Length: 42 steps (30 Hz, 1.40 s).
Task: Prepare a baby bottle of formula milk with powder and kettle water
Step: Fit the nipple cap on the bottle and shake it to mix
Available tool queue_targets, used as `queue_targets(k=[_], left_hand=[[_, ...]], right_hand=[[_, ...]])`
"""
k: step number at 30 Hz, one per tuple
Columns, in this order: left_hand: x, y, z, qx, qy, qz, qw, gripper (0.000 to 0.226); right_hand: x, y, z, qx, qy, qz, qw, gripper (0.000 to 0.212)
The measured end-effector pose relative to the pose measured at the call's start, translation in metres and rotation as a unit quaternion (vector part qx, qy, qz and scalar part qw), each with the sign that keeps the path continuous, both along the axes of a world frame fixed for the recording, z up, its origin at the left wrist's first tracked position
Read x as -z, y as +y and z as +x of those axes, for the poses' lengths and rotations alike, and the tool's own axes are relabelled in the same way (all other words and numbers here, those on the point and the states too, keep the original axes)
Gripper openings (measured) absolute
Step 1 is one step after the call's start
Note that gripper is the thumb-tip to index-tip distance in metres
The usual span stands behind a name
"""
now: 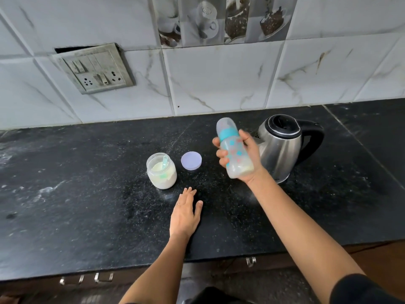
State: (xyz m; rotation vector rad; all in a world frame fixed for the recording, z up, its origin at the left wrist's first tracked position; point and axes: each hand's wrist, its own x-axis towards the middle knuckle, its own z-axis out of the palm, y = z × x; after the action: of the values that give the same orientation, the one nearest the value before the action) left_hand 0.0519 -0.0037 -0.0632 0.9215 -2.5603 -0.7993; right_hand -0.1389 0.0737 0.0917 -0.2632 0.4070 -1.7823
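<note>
My right hand [245,159] is shut on a clear baby bottle [234,150] with a teal collar and a cap on top, held in the air and tilted to the left. Pale milky liquid sits in its base. My left hand [186,213] lies flat on the black counter [87,194], fingers apart, holding nothing. Just beyond it stands an open glass jar [161,171] of white powder with a small teal scoop inside. The jar's lilac lid [191,160] lies flat to its right. A steel kettle [282,145] with a black handle stands behind my right hand, lid closed.
A tiled wall with a switch and socket panel [96,69] rises behind the counter. Spilled powder dusts the counter around the jar. Drawer handles [103,277] show below the counter's front edge.
</note>
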Motion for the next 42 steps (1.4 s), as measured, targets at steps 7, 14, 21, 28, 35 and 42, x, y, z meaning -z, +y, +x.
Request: queue_targets(k=[7, 14, 21, 28, 35, 42], left_hand=[[0.003, 0.000, -0.003, 0.008, -0.009, -0.029, 1.000, 0.051], [0.006, 0.002, -0.005, 0.011, -0.025, -0.054, 0.998, 0.057], [0.004, 0.003, -0.005, 0.007, -0.034, -0.059, 0.998, 0.058], [0.003, 0.004, -0.005, 0.009, -0.042, -0.058, 0.997, 0.058], [0.004, 0.004, -0.005, 0.009, -0.043, -0.060, 0.997, 0.058], [0.004, 0.004, -0.005, 0.008, -0.034, -0.055, 0.998, 0.058]], right_hand=[[0.009, -0.014, 0.017, 0.126, -0.166, 0.025, 0.978, 0.059], [0.014, -0.007, 0.029, 0.185, -0.182, 0.110, 0.959, 0.048], [0.010, 0.004, 0.041, 0.119, -0.005, 0.131, 0.984, 0.040], [-0.005, 0.003, 0.029, 0.167, -0.034, 0.131, 0.977, 0.041], [-0.025, 0.001, 0.019, 0.225, -0.133, 0.052, 0.964, 0.054], [-0.029, 0.010, 0.021, 0.154, -0.076, -0.017, 0.985, 0.078]])
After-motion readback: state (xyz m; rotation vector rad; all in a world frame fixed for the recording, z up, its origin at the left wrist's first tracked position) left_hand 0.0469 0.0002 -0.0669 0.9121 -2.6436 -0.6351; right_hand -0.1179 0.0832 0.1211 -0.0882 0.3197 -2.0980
